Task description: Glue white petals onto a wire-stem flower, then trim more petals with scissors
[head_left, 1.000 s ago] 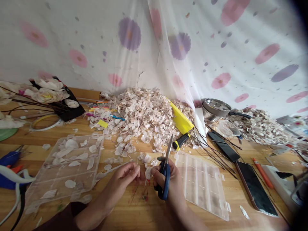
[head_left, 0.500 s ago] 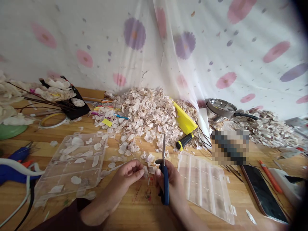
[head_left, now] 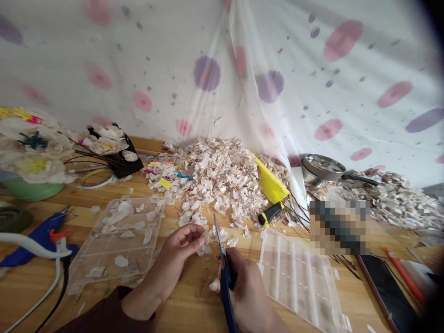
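My left hand [head_left: 185, 249] pinches a small pale petal [head_left: 203, 245] between thumb and fingertips, near the middle of the wooden table. Close by on the right, my right hand [head_left: 243, 286] is closed round the dark blue handles of a pair of scissors [head_left: 225, 277]. The blades point up and slightly left, just right of the petal. Behind both hands rises a large heap of dry whitish petals [head_left: 222, 171]. A clear plastic tray [head_left: 81, 263] with loose petals in it lies to the left, and a clear divided lid [head_left: 298, 277] to the right.
White flowers [head_left: 41, 143] stand in a green bowl [head_left: 34, 188] at the far left, above a blue glue gun [head_left: 38, 240]. A yellow-bladed tool [head_left: 272, 182], metal pans [head_left: 322, 169], a second petal heap [head_left: 398, 196], a phone [head_left: 385, 286] and an orange pen [head_left: 404, 273] are on the right.
The view has shifted left and up. My right hand has moved lower, and the scissors have turned from upright to leaning left. My left hand still pinches a petal.
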Tool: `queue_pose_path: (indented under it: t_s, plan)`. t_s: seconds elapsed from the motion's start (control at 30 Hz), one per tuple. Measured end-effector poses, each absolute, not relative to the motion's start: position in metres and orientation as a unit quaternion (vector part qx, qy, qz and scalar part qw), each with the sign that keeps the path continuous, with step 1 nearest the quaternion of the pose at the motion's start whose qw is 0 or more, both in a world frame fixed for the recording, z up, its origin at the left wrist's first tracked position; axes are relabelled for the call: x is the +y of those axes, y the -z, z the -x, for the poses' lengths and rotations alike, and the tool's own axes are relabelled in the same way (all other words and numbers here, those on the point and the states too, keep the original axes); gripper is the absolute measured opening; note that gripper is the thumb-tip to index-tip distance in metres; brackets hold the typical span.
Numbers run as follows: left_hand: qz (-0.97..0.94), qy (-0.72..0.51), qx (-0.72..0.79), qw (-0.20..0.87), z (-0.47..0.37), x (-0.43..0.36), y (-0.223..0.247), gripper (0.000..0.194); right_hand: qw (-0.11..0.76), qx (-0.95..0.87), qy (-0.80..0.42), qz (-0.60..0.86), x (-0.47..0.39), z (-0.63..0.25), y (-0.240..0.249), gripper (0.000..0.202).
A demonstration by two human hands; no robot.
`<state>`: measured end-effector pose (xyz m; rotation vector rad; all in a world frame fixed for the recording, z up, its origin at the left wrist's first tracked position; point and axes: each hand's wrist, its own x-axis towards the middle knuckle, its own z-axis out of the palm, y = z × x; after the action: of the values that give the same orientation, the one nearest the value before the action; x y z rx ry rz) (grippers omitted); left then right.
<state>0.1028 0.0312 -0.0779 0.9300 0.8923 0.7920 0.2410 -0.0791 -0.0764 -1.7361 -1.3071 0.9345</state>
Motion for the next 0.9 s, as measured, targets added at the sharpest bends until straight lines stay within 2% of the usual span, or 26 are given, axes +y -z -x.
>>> queue_pose_path:
  t_s: [0.33, 0.67, 0.9]
  plan:
    - [-0.322, -0.398, 0.42, 0.749, -0.106, 0.033, 0.079, 0.047, 0.295, -0.593, -0.242, 0.709, -0.076, -0.24, 0.071, 0.029]
    - [-0.319, -0.396, 0.411, 0.756, -0.107, 0.028, 0.078, 0.037, 0.234, -0.619, -0.235, 0.712, -0.072, -0.242, 0.088, 0.038]
    - [-0.339, -0.39, 0.393, 0.76, -0.107, 0.028, 0.08, 0.032, 0.238, -0.626, -0.245, 0.701, -0.073, -0.242, 0.09, 0.037]
